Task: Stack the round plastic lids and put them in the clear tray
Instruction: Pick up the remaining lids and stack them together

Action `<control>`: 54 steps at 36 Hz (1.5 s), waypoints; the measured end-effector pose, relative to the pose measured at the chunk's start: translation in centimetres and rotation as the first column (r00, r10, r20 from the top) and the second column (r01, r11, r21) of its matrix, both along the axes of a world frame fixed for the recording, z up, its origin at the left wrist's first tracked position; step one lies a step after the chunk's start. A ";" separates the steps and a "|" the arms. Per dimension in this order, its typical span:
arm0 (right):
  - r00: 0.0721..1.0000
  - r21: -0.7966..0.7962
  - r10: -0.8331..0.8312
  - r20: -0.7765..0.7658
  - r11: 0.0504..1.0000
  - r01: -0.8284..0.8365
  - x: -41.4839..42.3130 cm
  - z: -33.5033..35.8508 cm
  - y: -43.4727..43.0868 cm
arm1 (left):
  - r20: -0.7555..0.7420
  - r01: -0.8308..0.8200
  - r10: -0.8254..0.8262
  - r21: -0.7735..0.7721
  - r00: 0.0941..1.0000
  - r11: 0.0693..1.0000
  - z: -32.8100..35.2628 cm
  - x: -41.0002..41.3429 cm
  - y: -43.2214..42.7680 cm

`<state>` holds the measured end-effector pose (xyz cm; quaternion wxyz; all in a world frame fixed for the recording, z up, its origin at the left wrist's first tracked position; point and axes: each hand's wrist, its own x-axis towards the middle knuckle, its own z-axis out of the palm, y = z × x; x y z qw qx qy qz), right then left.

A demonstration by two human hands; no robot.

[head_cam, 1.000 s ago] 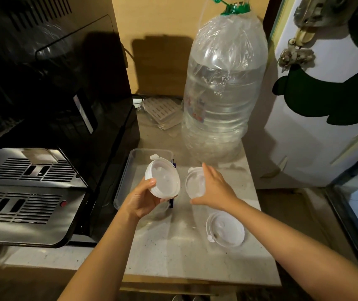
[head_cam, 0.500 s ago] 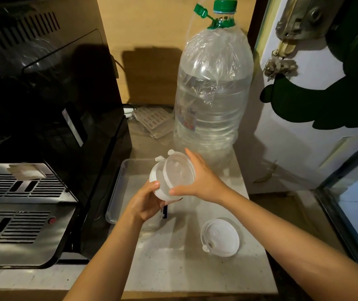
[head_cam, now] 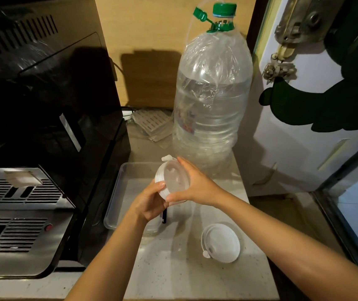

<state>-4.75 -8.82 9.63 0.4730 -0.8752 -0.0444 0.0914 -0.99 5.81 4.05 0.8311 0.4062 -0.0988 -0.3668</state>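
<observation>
Both hands meet above the clear tray (head_cam: 117, 198): the left hand (head_cam: 149, 203) has its grip closed under the stacked round lids (head_cam: 172, 179), thumb on the ribbed white rim, while the right hand (head_cam: 197, 185) closes its grip over their far side (the stack is tilted, tabs pointing up). The tray's visible floor looks bare, its left edge close beside the black coffee machine (head_cam: 43, 131). A third lid (head_cam: 222, 243) lies alone on the desk (head_cam: 173, 276) with open surface around it, and the big water bottle (head_cam: 212, 94) stands behind.

Three lids (head_cam: 221, 243) (two stacked), one tray (head_cam: 117, 198)
</observation>
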 end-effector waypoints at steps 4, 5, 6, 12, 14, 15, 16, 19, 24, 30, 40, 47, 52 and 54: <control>1.000 -0.007 0.009 -0.023 1.000 -0.009 0.0 -0.3 0.1 | 0.031 0.016 -0.017 0.023 0.999 1.000 -0.1 0.1 0.0; 0.999 -0.007 0.012 -0.033 1.000 -0.012 0.0 -0.4 0.1 | 0.039 0.019 -0.020 0.032 0.999 0.999 -0.1 0.1 0.0; 0.999 -0.009 0.013 -0.042 1.000 -0.013 0.0 -0.5 0.1 | 0.047 0.021 -0.023 0.043 0.999 0.999 -0.2 0.1 0.0; 0.996 -0.049 0.055 -0.065 0.997 -0.058 -0.2 -1.1 -0.6 | 0.066 0.009 -0.017 0.125 0.998 0.992 -0.5 -0.4 -0.2; 0.994 -0.049 0.081 -0.067 0.995 -0.084 -0.3 -1.3 -1.0 | 0.067 0.015 -0.024 0.134 0.997 0.991 -0.6 -0.6 -0.2; 0.993 -0.046 0.085 -0.077 0.995 -0.089 -0.4 -1.4 -1.2 | 0.062 0.019 -0.028 0.135 0.998 0.991 -0.7 -0.7 -0.2; 0.992 -0.044 0.085 -0.091 0.995 -0.089 -0.4 -1.5 -1.6 | 0.056 0.024 -0.031 0.133 0.998 0.991 -0.8 -0.8 -0.2; 0.989 -0.072 0.077 -0.124 0.994 -0.086 -0.9 -2.1 -2.9 | 0.043 0.041 -0.046 0.115 0.998 0.992 -1.1 -1.2 -0.1; 0.984 -0.126 0.054 -0.170 0.989 -0.076 -2.3 -3.3 -5.4 | -0.017 0.053 -0.052 0.088 0.998 0.995 -2.2 -1.9 -0.1; 0.969 -0.285 0.095 -0.226 0.945 -0.159 -4.6 -5.7 -7.5 | -0.089 0.065 -0.056 0.102 0.994 0.993 -3.5 -2.9 -0.2; 0.894 -0.493 0.245 -0.374 0.764 -0.416 -7.2 -9.2 -8.0 | -0.140 0.098 -0.087 0.078 0.986 0.992 -4.0 -4.1 -0.5; 0.855 -0.523 0.280 -0.436 0.695 -0.494 -7.3 -9.8 -7.7 | -0.116 0.123 -0.112 0.088 0.987 0.989 -3.9 -4.0 -0.3; 0.864 -0.535 0.276 -0.421 0.694 -0.482 -7.2 -10.0 -7.6 | -0.111 0.107 -0.098 0.084 0.989 0.991 -4.1 -3.7 -0.2; 0.871 -0.530 0.267 -0.412 0.707 -0.468 -7.0 -10.1 -7.8 | -0.107 0.105 -0.095 0.091 0.990 0.990 -4.1 -3.6 -0.2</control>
